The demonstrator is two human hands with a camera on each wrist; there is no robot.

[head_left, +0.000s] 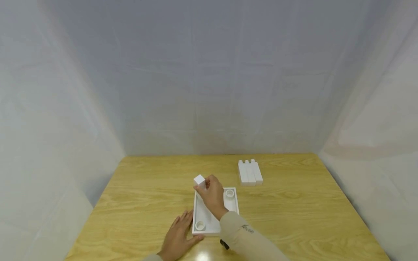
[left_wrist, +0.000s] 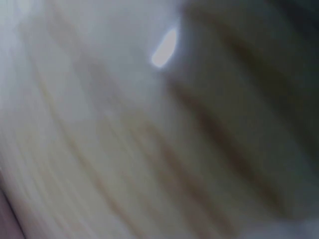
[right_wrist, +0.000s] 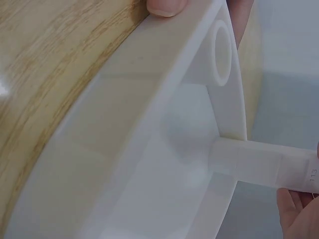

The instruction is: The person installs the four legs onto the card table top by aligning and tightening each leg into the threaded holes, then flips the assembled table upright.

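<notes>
A shallow white tray (head_left: 209, 222) with a raised rim lies on the wooden table. Round white sockets stand in its near-left corner (head_left: 200, 226) and far-right corner (head_left: 230, 194). My right hand (head_left: 213, 195) reaches over the tray and pinches a white square leg (head_left: 200, 180) upright at the far-left corner. In the right wrist view, the lower end of that leg (right_wrist: 259, 162) meets the corner; how deep it sits cannot be seen. My left hand (head_left: 177, 233) rests at the near-left corner, fingers extended along the left side, thumb (right_wrist: 167, 6) against the near wall.
Three white legs (head_left: 250, 173) with round pegs lie side by side beyond the tray, to the right. Pale sheets (head_left: 215, 79) hang behind and beside the table (head_left: 294, 214). The left wrist view is mostly blurred wood grain with a bright reflection.
</notes>
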